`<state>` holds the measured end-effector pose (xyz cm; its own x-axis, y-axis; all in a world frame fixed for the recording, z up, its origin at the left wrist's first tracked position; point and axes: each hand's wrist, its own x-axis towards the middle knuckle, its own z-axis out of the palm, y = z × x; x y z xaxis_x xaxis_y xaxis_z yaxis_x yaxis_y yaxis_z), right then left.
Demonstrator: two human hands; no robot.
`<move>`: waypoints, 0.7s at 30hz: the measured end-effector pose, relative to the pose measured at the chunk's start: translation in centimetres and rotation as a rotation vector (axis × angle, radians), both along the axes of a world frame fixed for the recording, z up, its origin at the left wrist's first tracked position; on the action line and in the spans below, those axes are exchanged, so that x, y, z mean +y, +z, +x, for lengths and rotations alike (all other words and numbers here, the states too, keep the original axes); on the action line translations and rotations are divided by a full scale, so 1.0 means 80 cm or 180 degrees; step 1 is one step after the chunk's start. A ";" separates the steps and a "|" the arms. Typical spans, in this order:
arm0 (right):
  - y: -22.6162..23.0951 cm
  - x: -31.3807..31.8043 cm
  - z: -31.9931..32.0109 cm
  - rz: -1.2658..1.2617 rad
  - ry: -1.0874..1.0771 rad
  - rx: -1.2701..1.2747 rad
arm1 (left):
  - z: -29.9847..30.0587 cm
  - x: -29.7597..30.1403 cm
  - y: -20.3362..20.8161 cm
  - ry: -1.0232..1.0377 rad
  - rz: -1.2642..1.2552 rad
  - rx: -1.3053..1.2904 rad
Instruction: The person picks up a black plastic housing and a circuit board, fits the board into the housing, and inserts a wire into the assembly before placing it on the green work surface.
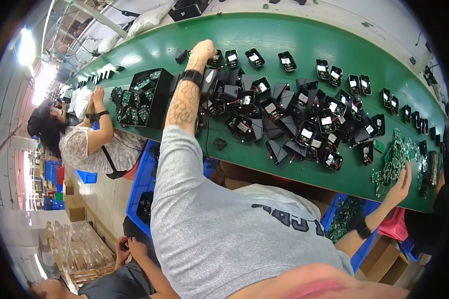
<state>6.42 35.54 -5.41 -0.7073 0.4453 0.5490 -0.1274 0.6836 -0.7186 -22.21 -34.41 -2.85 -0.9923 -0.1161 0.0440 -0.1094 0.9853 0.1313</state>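
My left hand [203, 50] reaches to the far row of black plastic housings [255, 58], each with a white patch inside. Its fingers are curled beside one housing [215, 60]; whatever they grip is hidden. Over at the right, my right hand [400, 188] has its fingers stretched out beside a pile of green circuit boards [393, 160], with nothing visible in it. Between the hands lies a heap of black housings [284, 119], some with red wires and loose black covers.
A black bin [167, 89] of circuit boards stands left on the green table [284, 30]. Blue crates [137, 192] sit below its near edge. One co-worker [92, 144] works at the left; another person [119, 281] is at lower left. A cylindrical object [434, 168] stands far right.
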 end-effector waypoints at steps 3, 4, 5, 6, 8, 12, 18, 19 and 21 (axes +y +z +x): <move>0.000 -0.028 0.025 -0.0177 -0.0072 0.0191 | -0.005 0.033 0.009 0.0058 0.0348 -0.0902; -0.009 -0.033 0.027 -0.0285 -0.0046 0.0130 | -0.003 0.017 -0.001 0.0070 0.0451 -0.0728; -0.017 -0.039 0.025 -0.0392 -0.0010 0.0068 | 0.002 0.000 -0.011 0.0090 0.0551 -0.0550; -0.019 -0.048 0.028 -0.0482 0.0041 0.0071 | 0.001 0.006 -0.011 0.0086 0.0554 -0.0570; -0.012 -0.064 0.037 -0.0451 0.0006 -0.0070 | 0.003 0.017 -0.012 0.0090 0.0596 -0.0578; 0.008 -0.107 0.039 -0.0644 0.0106 0.0006 | 0.034 0.026 0.006 -0.0030 0.1160 0.1490; 0.058 -0.272 0.005 0.0030 0.2071 0.0397 | 0.266 0.286 0.047 -0.1214 0.4247 0.0215; 0.070 -0.299 -0.004 0.0515 0.2419 0.0207 | 0.299 0.313 0.040 -0.1089 0.5071 -0.0503; 0.057 -0.341 -0.011 0.0200 0.2667 0.0107 | 0.337 0.336 0.020 -0.1219 0.5477 -0.0155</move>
<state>5.53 8.24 -0.82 -0.7731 -0.2521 0.5820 -0.6315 0.3919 -0.6691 4.72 -7.55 -1.24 -0.9689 0.2237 0.1056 0.0384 -0.2856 0.9576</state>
